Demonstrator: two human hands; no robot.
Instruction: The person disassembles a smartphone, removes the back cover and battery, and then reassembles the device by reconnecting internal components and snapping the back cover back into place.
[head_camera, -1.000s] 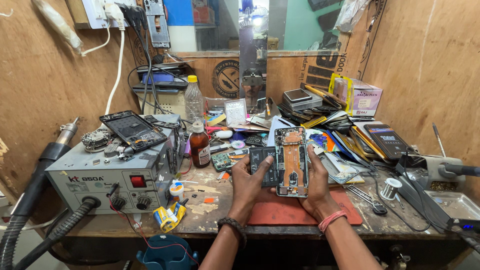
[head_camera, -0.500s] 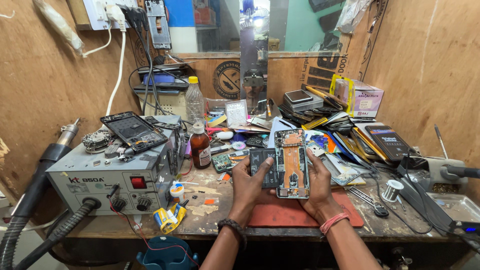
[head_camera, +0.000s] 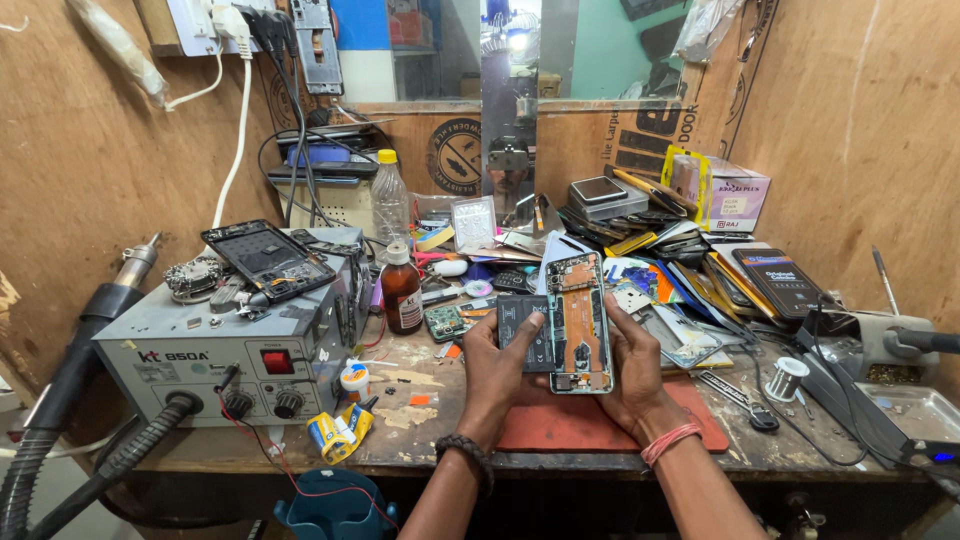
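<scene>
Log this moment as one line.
left hand: holds black battery | right hand: holds opened phone | below: red mat

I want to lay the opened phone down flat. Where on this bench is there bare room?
The red mat under both hands is mostly bare toward the front edge. A smaller stained wood patch lies between the grey rework station and the left hand. Behind the opened phone, and right of the right hand, parts and boxes crowd the bench.

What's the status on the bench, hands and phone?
Left hand holding black battery at opened phone. Right hand gripping phone's right edge. Phone raised over red mat. Brown bottle stands left, apart.
</scene>
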